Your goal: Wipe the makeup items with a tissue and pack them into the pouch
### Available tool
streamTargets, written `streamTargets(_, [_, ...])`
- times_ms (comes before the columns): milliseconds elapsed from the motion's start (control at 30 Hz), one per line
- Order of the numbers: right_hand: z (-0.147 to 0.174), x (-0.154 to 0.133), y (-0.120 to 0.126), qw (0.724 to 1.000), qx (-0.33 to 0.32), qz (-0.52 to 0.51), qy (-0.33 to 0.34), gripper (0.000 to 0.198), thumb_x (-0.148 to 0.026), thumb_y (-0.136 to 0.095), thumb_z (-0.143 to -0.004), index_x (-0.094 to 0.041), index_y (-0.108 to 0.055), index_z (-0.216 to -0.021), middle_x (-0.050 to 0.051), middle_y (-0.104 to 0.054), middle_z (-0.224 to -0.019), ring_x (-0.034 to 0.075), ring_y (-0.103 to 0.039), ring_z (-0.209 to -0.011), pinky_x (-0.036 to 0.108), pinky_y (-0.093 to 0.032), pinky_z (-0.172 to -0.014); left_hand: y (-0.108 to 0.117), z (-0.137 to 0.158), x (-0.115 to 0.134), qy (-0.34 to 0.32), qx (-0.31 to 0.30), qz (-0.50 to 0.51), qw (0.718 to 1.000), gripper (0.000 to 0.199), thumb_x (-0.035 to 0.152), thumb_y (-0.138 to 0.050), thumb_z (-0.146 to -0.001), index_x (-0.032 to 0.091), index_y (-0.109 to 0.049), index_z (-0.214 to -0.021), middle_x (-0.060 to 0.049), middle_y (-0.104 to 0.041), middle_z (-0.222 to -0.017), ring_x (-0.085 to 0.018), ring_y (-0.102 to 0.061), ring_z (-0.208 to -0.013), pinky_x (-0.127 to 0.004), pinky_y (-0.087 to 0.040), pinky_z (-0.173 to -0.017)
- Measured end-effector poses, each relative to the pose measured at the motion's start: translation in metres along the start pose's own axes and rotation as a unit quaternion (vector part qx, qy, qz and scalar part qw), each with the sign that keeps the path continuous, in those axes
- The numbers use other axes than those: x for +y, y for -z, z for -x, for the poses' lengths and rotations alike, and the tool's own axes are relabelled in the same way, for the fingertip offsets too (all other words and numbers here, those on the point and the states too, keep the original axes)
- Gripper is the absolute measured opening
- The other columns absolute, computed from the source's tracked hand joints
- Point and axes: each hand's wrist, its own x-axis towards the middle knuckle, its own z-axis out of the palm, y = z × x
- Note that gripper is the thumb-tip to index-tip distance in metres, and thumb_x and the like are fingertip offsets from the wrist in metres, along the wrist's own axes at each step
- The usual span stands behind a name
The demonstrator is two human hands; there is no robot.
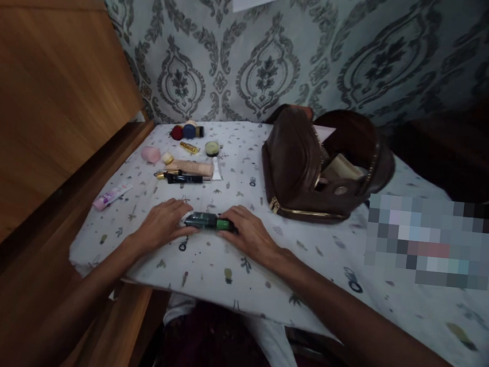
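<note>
A small dark green bottle (203,220) with a brighter green section lies sideways on the patterned cloth; whether it is one piece or two end to end I cannot tell. My left hand (160,224) has its fingers and thumb around the left end. At the right end, my right hand (250,235) grips it the same way, covering the tip. Just beyond the hands lie a black tube (188,179), a beige tube (192,167) and a white tube (217,169). To the left of my left hand rests a pink and white tube (111,196).
An open brown leather bag (292,159) stands at the right, with things inside. Farther back are a round jar (212,148), a gold vial (189,147), a pink item (150,154) and a dark red one (177,132). A wooden panel (51,72) borders the left; a blurred patch covers the far right.
</note>
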Motion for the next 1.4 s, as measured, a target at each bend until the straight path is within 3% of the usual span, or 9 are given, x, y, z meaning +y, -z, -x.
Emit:
streamTargets(200, [0.0,-0.002,0.001,0.976,0.014,-0.211,-0.056,0.021,-0.022,-0.068,-0.082,-0.019,-0.063,-0.102,-0.001,-0.062,-0.077,0.016,-0.058,-0.071,0.029,-0.047,-0.067,-0.011,0.012,-0.011,-0.01,0.076,0.043,0.996,0.04,0.054,-0.061,-0.087,0.02,-0.058,-0.108,-0.008,-0.064,-0.1,-0.024,-0.06,-0.094,-0.035,-0.05,-0.08])
streamTargets(367, [-0.005,-0.005,0.004,0.85,0.008,-0.505,-0.149,0.04,-0.045,-0.078,-0.072,-0.018,-0.063,-0.098,-0.004,-0.062,-0.068,0.012,-0.058,-0.057,0.025,-0.047,-0.057,-0.007,0.01,-0.002,-0.011,0.166,-0.024,0.986,0.048,0.059,-0.056,-0.089,0.018,-0.059,-0.113,-0.01,-0.063,-0.098,-0.026,-0.058,-0.095,-0.036,-0.049,-0.078])
streamTargets(433, [-0.007,-0.007,0.006,0.827,0.02,-0.538,-0.161,0.038,-0.048,-0.079,-0.071,-0.018,-0.063,-0.089,-0.002,-0.065,-0.067,0.012,-0.06,-0.057,0.024,-0.048,-0.056,-0.003,0.008,0.001,-0.013,0.182,-0.052,0.982,0.048,0.06,-0.052,-0.09,0.017,-0.06,-0.111,-0.01,-0.063,-0.097,-0.026,-0.058,-0.093,-0.035,-0.048,-0.076])
streamTargets(567, [-0.007,-0.006,0.009,0.83,0.066,-0.533,-0.148,0.036,-0.046,-0.081,-0.069,-0.019,-0.064,-0.086,-0.001,-0.069,-0.071,0.014,-0.066,-0.065,0.027,-0.053,-0.063,-0.001,-0.001,0.007,-0.024,0.182,-0.073,0.98,0.045,0.057,-0.044,-0.095,0.017,-0.062,-0.105,-0.009,-0.064,-0.091,-0.024,-0.057,-0.087,-0.034,-0.046,-0.074])
streamTargets(733, [-0.004,-0.006,0.007,0.854,0.05,-0.505,-0.11,0.034,-0.042,-0.08,-0.071,-0.019,-0.065,-0.091,0.0,-0.069,-0.077,0.015,-0.066,-0.068,0.03,-0.055,-0.068,-0.005,-0.02,0.027,-0.042,0.15,-0.051,0.986,0.041,0.046,-0.035,-0.101,0.018,-0.064,-0.099,-0.007,-0.065,-0.086,-0.022,-0.059,-0.083,-0.033,-0.045,-0.074])
streamTargets(933, [-0.005,-0.006,0.005,0.864,0.052,-0.493,-0.092,0.036,-0.042,-0.08,-0.071,-0.02,-0.064,-0.093,0.0,-0.067,-0.079,0.015,-0.065,-0.071,0.032,-0.055,-0.072,0.007,-0.041,0.038,0.0,0.037,0.157,0.987,0.042,0.048,-0.033,-0.101,0.02,-0.065,-0.098,-0.004,-0.069,-0.094,-0.02,-0.062,-0.087,-0.03,-0.044,-0.075])
streamTargets(1067, [-0.005,-0.005,0.008,0.876,0.055,-0.473,-0.081,0.035,-0.042,-0.078,-0.072,-0.019,-0.065,-0.094,0.0,-0.067,-0.081,0.016,-0.065,-0.072,0.033,-0.054,-0.076,0.01,-0.035,0.013,0.048,-0.037,0.329,0.942,0.052,0.058,-0.037,-0.095,0.018,-0.063,-0.075,0.0,-0.062,-0.07,-0.017,-0.056,-0.069,-0.026,-0.043,-0.066])
streamTargets(1233, [-0.006,-0.004,0.013,0.877,0.075,-0.468,-0.071,0.031,-0.039,-0.077,-0.074,-0.02,-0.066,-0.097,0.0,-0.067,-0.083,0.016,-0.065,-0.074,0.033,-0.055,-0.078,0.005,-0.014,-0.007,0.135,0.0,0.474,0.87,0.053,0.066,-0.048,-0.087,0.017,-0.07,-0.084,-0.003,-0.069,-0.082,-0.02,-0.061,-0.08,-0.028,-0.049,-0.073])
streamTargets(1400, [-0.008,-0.004,0.012,0.836,0.107,-0.528,-0.105,0.034,-0.04,-0.081,-0.071,-0.021,-0.068,-0.095,-0.001,-0.069,-0.082,0.014,-0.066,-0.067,0.032,-0.057,-0.075,0.004,-0.012,0.007,0.239,0.049,0.585,0.773,0.062,0.074,-0.047,-0.083,0.016,-0.068,-0.091,0.0,-0.062,-0.054,-0.012,-0.049,-0.041,-0.022,-0.035,-0.038])
